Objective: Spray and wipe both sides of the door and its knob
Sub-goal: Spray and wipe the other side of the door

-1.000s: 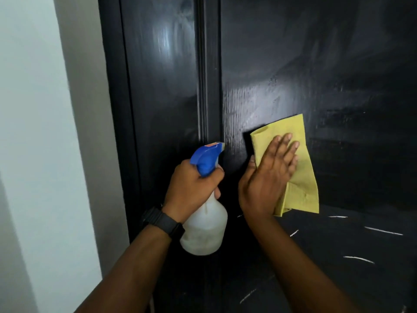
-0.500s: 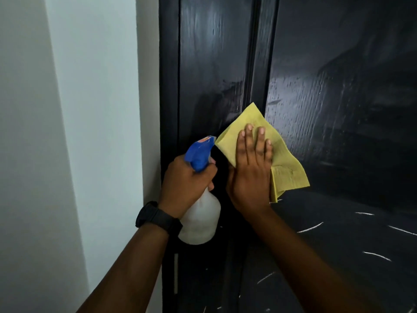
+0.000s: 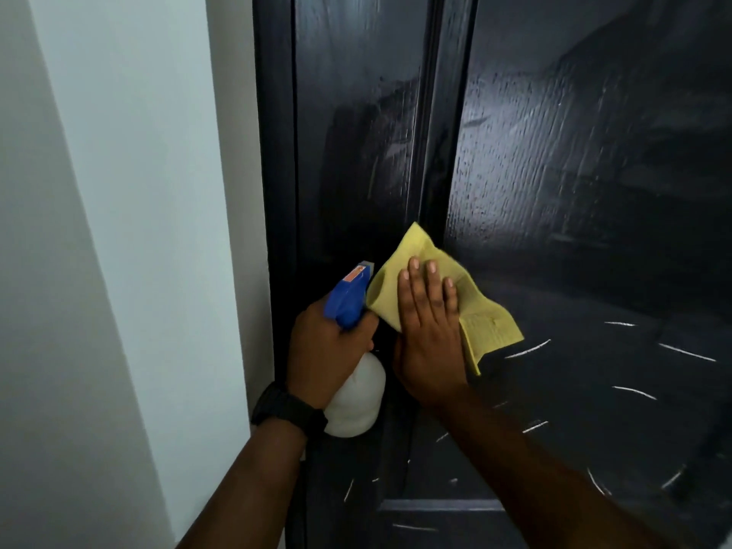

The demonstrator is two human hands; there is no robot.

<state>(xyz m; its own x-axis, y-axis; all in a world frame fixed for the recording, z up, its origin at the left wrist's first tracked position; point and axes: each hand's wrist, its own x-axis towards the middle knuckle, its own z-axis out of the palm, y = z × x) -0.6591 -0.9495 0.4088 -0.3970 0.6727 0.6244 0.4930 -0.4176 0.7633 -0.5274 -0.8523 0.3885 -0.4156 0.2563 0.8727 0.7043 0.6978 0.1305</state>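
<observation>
Where the right hand [image 3: 429, 342] lies flat, its fingers straight and held close together, a crumpled yellow cleaning cloth [image 3: 487, 322] is pressed against the glossy black panelled wooden door [image 3: 554, 172]. The cloth is spread beneath the palm and fingers, with one corner shown above the fingertips and a folded flap hanging out to the right of the hand. The spot covered lies on the vertical moulding between the narrow left stile and the wide panel. Just to the left of this hand, a white plastic spray bottle [image 3: 356, 394] with a blue trigger head [image 3: 348, 299] is gripped by the left hand [image 3: 325, 350], whose fingers are curled round the neck; the nozzle is pointed up and towards the door and nearly touches the left edge of the cloth. A black wristwatch [image 3: 289, 406] is worn on the left wrist. Thin pale curved scratch marks [image 3: 527, 348] are noted on the door surface below and to the right of the right hand. A pale grey painted wall [image 3: 138, 231] is recorded to the left of the left hand, beside the door's frame.
</observation>
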